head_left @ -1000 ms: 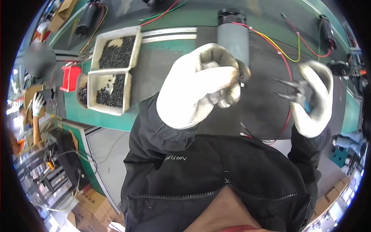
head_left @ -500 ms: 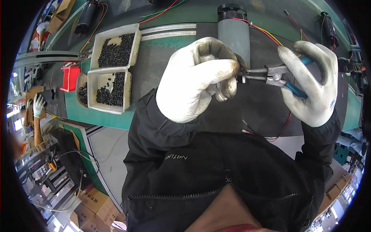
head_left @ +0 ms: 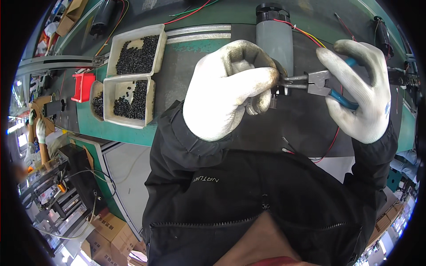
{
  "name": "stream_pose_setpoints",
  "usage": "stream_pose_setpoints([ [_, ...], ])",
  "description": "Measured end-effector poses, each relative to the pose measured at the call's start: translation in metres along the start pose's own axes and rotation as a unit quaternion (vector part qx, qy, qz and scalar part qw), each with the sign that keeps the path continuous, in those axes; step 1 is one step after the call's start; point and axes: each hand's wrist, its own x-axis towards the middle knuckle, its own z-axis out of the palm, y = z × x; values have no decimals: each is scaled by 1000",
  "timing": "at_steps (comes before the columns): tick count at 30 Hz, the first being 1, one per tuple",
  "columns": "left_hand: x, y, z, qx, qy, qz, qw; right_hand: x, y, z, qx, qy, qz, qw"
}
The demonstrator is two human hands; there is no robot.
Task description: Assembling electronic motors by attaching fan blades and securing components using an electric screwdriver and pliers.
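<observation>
My left hand (head_left: 228, 91), in a white knit glove with dirty fingertips, pinches a small dark part (head_left: 278, 80), mostly hidden behind the fingers. Circlip pliers (head_left: 317, 83) with blue handles reach in from the right, their thin tips touching or close against that part. Around the handles is my right hand (head_left: 361, 93), also gloved, the forefinger and thumb on opposite sides. Just below the plier tips a short metal piece (head_left: 274, 101) shows; what it belongs to I cannot make out. Behind my hands a grey cylindrical motor (head_left: 274, 42) with a black cap and red and yellow wires lies on the dark mat.
Two white bins (head_left: 152, 106) of small black parts stand left on the green bench, beside a smaller tray (head_left: 93, 91) and a red holder (head_left: 83, 87). Other black motors (head_left: 382, 36) lie farther back. Wire ends (head_left: 287, 150) rest near the front edge. Another person's gloved hand (head_left: 41, 130) is far left.
The whole view has shifted slightly. The pliers' handles sit a little farther apart in my right hand. My left hand keeps its pinch. The other person's hand at far left has moved.
</observation>
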Motion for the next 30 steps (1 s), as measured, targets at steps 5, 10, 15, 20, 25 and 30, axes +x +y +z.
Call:
stream_pose_setpoints([
  [5,5,-4,0,60,28,29,997,-1,5,26,-14,19,22,999],
  [10,79,9,1,382,123,289,869,1,62,82,298,132,280,903],
  [15,153,-47,-37,584,184,138,779,-11,73,150,834,50,353,420],
  [20,142,-49,-20,529,203,103,818,-23,61,162,886,98,294,346],
  [25,51,-6,24,398,57,259,878,-59,24,47,756,69,207,617],
  [30,11,-11,10,279,-111,347,889,-35,7,-13,367,33,194,909],
])
